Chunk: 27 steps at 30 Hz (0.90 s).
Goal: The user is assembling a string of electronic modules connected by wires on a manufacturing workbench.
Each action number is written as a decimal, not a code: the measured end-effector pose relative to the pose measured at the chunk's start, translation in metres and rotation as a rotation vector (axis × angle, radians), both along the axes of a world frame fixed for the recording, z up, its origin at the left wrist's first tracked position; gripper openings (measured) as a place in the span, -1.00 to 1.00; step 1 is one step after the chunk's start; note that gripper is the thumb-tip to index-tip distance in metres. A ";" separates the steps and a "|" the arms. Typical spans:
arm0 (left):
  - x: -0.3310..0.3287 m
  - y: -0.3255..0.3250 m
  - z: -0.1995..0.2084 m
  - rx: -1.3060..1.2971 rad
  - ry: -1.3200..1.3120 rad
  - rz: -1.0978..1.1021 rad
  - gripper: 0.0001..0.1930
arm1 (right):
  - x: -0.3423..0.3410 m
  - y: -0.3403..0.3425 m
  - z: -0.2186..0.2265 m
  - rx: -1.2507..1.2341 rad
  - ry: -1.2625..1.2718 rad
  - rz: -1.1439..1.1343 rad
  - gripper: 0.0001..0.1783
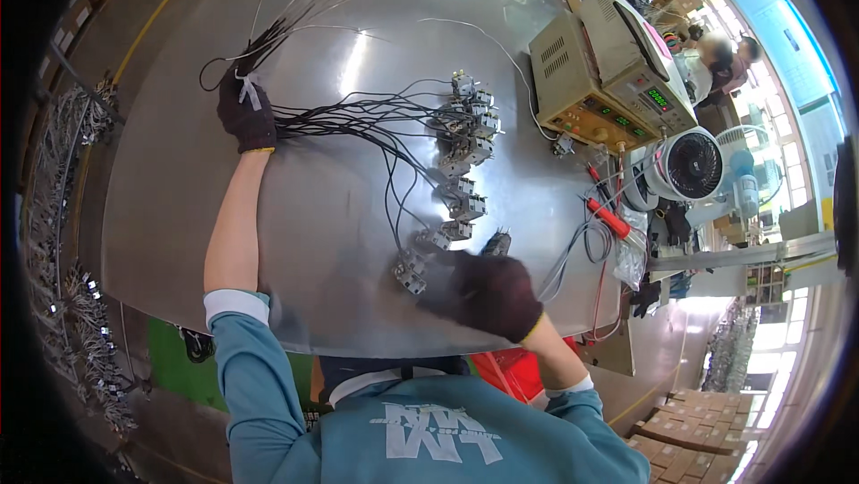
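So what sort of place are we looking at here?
Most likely a factory workshop: black cables with small grey parts on their ends lie across a metal table, electronic boxes with green lit digits stand on it, and cardboard boxes are stacked at lower right.

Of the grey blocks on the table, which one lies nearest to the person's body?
The block immediately left of the right gloved hand; the others lie farther from the body.

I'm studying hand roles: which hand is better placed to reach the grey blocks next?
Probably the right hand: it is beside the grey blocks, while the left hand holds the black cables farther away.
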State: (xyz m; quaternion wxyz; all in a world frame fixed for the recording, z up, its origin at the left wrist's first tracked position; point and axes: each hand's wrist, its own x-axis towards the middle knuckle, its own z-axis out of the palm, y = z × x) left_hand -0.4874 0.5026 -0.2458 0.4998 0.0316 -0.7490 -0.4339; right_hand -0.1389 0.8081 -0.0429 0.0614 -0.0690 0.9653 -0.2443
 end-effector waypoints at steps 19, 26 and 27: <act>-0.002 0.007 0.001 -0.054 -0.054 0.017 -0.69 | -0.034 0.039 -0.056 -0.104 0.322 -0.012 -0.48; -0.005 -0.005 -0.006 -0.027 -0.083 -0.026 -0.71 | -0.039 0.022 -0.015 0.138 0.154 0.143 -0.60; -0.007 -0.005 -0.005 -0.026 -0.087 -0.030 -0.71 | -0.037 0.022 -0.020 0.138 0.159 0.143 -0.60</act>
